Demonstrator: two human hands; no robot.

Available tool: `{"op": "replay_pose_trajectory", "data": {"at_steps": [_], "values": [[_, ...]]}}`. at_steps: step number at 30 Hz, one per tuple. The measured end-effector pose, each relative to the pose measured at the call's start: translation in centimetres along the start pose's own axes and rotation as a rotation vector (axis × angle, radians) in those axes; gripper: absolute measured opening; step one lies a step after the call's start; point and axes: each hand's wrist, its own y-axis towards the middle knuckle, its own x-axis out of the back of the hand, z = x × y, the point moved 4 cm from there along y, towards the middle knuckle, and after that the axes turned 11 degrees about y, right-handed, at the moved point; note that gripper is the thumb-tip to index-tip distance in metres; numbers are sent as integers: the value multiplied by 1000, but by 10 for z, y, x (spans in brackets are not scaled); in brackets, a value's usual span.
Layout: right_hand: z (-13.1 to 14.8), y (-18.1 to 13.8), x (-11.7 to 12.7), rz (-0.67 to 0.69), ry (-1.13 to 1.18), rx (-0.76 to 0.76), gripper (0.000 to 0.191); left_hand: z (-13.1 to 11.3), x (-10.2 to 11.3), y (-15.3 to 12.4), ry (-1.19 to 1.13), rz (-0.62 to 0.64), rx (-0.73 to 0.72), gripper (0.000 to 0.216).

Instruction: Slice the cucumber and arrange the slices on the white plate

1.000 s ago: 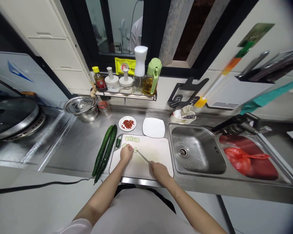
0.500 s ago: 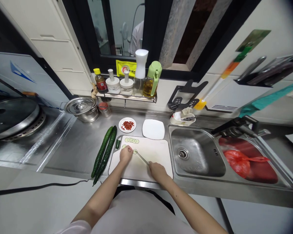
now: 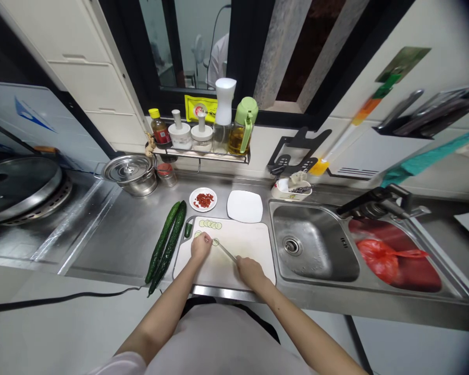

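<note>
My right hand point(image 3: 250, 273) is closed round the handle of a knife point(image 3: 228, 253), whose blade points away to the left over the white cutting board point(image 3: 254, 245). By the knife's tip lies a round cucumber slice point(image 3: 216, 242). My left hand point(image 3: 200, 248) has its fingers pinched together just left of the tip; whatever they hold is hidden. Another slice shows partly behind those fingers. Farther back on the board, several cucumber slices point(image 3: 210, 224) overlap in a row. A short cucumber end piece point(image 3: 188, 229) rests at the board's upper left corner.
Two long cucumbers point(image 3: 168, 250) lie left of the board. Behind it stand a plate of red pieces point(image 3: 204, 200) and a white square plate point(image 3: 245, 206). A steel sink point(image 3: 320, 255) is on the right, a lidded pot point(image 3: 131, 177) at back left, bottles point(image 3: 240, 130) on a rack.
</note>
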Motion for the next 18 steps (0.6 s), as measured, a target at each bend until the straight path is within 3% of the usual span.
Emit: {"op": "replay_pose_trajectory", "data": {"at_steps": [18], "values": [[-7,-11,1,11,0,-10,34,-2,1,-4,29,-7,-36,12]]}}
